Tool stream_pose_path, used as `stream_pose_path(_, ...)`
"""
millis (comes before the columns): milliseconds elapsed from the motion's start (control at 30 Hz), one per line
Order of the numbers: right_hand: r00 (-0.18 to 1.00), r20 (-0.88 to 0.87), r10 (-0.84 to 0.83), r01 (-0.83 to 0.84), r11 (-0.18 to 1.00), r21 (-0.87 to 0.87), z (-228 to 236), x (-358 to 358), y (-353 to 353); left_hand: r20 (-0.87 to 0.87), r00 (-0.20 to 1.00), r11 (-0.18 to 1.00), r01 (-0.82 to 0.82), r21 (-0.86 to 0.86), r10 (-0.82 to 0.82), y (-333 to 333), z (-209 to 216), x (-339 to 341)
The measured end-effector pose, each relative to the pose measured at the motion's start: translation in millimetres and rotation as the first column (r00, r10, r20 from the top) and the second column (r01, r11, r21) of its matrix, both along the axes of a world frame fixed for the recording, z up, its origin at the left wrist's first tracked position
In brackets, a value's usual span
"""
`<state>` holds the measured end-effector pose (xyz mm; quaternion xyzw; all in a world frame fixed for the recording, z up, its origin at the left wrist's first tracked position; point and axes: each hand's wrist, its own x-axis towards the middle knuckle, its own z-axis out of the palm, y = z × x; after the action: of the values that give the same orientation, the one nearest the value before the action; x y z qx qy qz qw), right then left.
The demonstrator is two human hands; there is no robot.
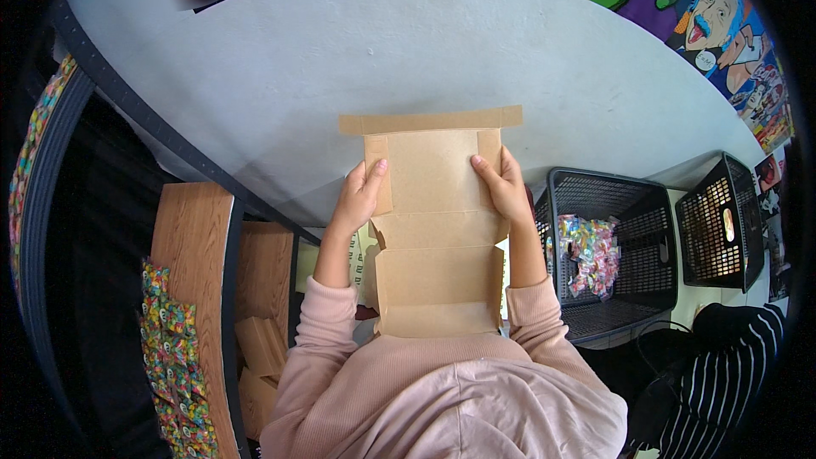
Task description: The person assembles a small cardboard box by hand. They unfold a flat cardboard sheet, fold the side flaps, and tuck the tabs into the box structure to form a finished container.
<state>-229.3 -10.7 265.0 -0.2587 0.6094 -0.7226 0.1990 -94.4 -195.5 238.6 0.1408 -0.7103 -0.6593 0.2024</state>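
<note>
A brown cardboard box (438, 276), opened out with its flaps unfolded, is held up in front of my body. My left hand (364, 195) grips its upper left side, the thumb lying on the inner face of a side flap. On the opposite edge, my right hand (503, 183) grips the upper right side in the same way, thumb inside and fingers behind the board. A long narrow flap stands out along the top edge. The lower panel reaches down to my chest. The fingers behind the cardboard are mostly hidden.
To the right stands a black plastic crate (612, 204) holding small colourful wrapped packets (588, 255). A second black crate (721, 221) sits beyond it. On the left, a wooden shelf (191, 229) bears colourful packets (174, 357), with folded cardboard boxes (259, 348) below. A grey wall (382, 42) rises ahead.
</note>
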Motion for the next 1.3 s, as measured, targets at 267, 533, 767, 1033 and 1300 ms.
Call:
stream_pose_path(267, 0.999, -0.034, -0.029, 0.03, 0.999, 0.017, 5.1, -0.7, -2.6, -0.025, 0.999, 1.0, -0.022, -0.004, 0.022, 3.5, 4.3, 5.1)
stream_pose_path(533, 1.0, 0.004, -0.016, 0.016, 0.998, -0.058, -0.8, -10.7, 2.0, 0.038, 0.986, 0.987, 0.163, 0.004, -0.163, 9.3, -9.1, 24.8)
stream_pose_path(767, 1.0, 0.02, 0.004, -0.004, 1.0, -0.015, -1.4, -10.1, 3.4, -0.091, 0.995, 0.991, 0.049, 0.127, -0.038, 5.4, -6.4, 12.2)
stream_pose_path(1033, 1.0, -0.001, -0.011, 0.01, 1.0, -0.026, 1.0, -6.3, 4.9, -0.204, 0.974, 0.981, -0.126, -0.146, 0.095, -6.0, 20.6, -15.2)
stream_pose_path(1300, 1.0, 0.024, 0.003, -0.002, 0.999, -0.052, -5.0, -8.7, 5.1, -0.2, 0.974, 0.994, -0.113, -0.012, 0.108, -19.7, 19.4, -28.4)
